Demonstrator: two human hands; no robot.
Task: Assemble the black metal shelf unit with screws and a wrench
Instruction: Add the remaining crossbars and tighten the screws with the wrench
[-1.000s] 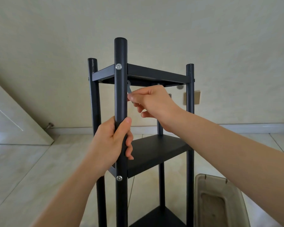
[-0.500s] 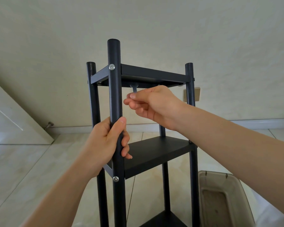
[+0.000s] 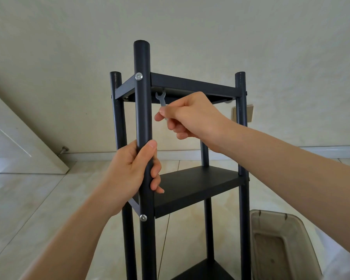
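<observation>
A pale wall (image 3: 190,27) and a glossy tile floor (image 3: 28,209) lie behind the black metal shelf unit (image 3: 196,186), which stands upright in the middle, with a translucent plastic bin (image 3: 279,245) near its right side. The left hand (image 3: 132,174) is wrapped around the near round post (image 3: 142,108), between two silver screws (image 3: 138,76). The right hand (image 3: 192,116) pinches a small flat wrench (image 3: 161,99), its open head up just under the top shelf (image 3: 192,85).

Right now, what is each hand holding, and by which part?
The right hand pinches the small wrench by its lower handle end, open jaw up under the top shelf. The left hand grips the front post mid-length.
</observation>
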